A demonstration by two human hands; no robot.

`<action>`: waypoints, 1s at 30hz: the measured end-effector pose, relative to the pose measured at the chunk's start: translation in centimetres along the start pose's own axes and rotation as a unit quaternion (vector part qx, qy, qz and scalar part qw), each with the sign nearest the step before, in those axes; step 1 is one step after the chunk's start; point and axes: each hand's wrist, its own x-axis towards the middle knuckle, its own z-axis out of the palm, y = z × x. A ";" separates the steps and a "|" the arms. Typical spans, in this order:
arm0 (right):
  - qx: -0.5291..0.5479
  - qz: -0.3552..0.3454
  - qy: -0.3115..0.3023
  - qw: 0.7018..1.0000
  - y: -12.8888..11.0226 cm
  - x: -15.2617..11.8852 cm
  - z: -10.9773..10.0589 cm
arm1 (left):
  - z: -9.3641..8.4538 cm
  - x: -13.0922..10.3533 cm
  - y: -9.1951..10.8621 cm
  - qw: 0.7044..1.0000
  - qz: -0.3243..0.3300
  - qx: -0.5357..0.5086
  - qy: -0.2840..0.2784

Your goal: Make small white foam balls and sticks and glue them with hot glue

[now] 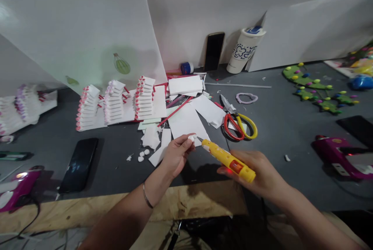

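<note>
Pinched between the thumb and fingers of my left hand (178, 153) is a small white piece (191, 138). My right hand (256, 170) is wrapped round a yellow glue gun (224, 157), its metal tip pointing left, close beside the white piece. Whether the tip touches it I cannot tell. White paper sheets (186, 119) lie just beyond my left hand. Several small white balls (141, 159) rest on the dark table to its left. Scissors with red and yellow handles (247, 127) lie beyond my right hand.
Rows of small white pieces with red tips (144, 100) stand at the back left. A black phone (79, 165) lies left. A white cup (244, 51) and an upright phone (214, 51) stand at the back. Green decorated pieces (305, 79) and a magenta device (338, 156) are right.
</note>
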 end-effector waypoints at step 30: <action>-0.012 0.002 0.007 1.000 0.1 -0.2 -0.3 | -0.2 0.1 0.0 1.000 0.000 0.012 0.004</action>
